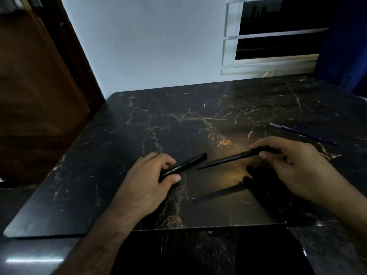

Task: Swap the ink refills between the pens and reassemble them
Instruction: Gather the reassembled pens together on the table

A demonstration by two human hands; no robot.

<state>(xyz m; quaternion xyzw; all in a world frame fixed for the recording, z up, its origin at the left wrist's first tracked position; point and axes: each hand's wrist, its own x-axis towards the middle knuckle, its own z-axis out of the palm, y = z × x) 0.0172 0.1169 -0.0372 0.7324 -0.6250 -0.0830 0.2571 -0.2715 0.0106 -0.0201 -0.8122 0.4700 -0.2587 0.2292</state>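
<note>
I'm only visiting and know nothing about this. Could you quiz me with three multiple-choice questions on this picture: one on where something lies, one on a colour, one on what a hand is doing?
1. Where does the thin blue refill lie?
A. On the dark marble table, beyond the right hand
B. In the left hand
C. On the window sill

2. What colour is the lettering on the black pen barrel?
A. Red
B. White
C. Green

3. What is the right hand doing?
A. Lying flat
B. Hanging idle
C. Pinching the black pointed pen part

Answers: 1 A, it rests alone at the far right of the tabletop. 2 B, pale print shows on the barrel. 3 C, thumb and fingers close on the part's rear end.
</note>
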